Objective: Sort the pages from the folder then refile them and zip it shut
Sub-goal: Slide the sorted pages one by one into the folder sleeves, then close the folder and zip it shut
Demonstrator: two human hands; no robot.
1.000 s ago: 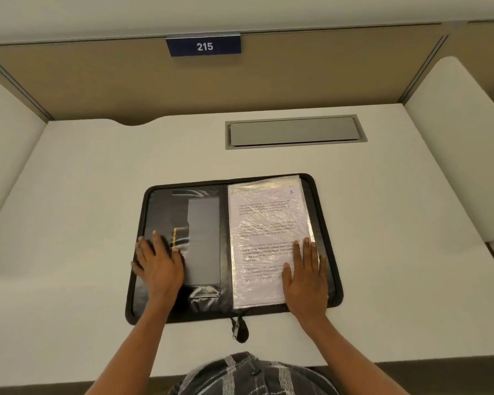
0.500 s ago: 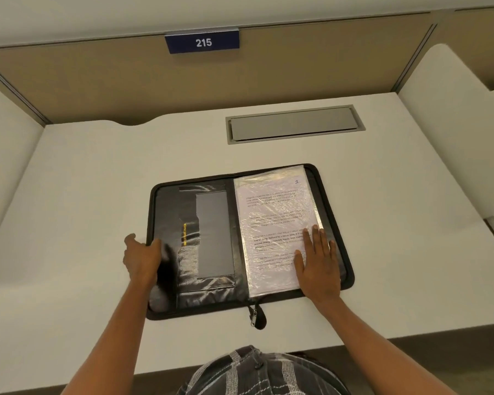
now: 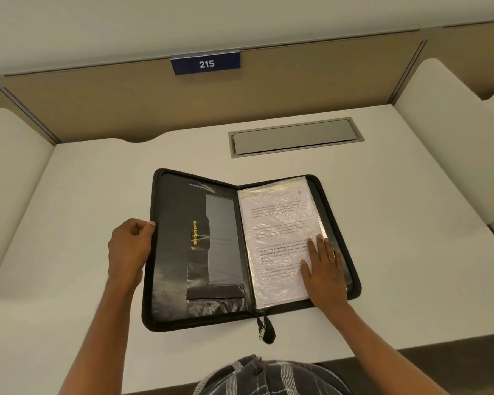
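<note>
Two hands on an open black folder [image 3: 171, 280] lying on the white counter [image 3: 411, 223]. Left hand [image 3: 129, 249] grips the left cover's outer edge, thumb on top, and that cover is tilted up. Right hand [image 3: 324, 269] lies flat, fingers straight, on the plastic-sleeved printed pages [image 3: 277, 223] in the right half. Inner pocket [image 3: 220, 238], just right of the left hand, has yellow print. Zip pull [image 3: 264, 330] hangs at the near edge between the hands.

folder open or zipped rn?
Open. The folder is spread in two halves, pages exposed on the right half under the flat right hand; the left hand grips the left cover's edge.
</note>
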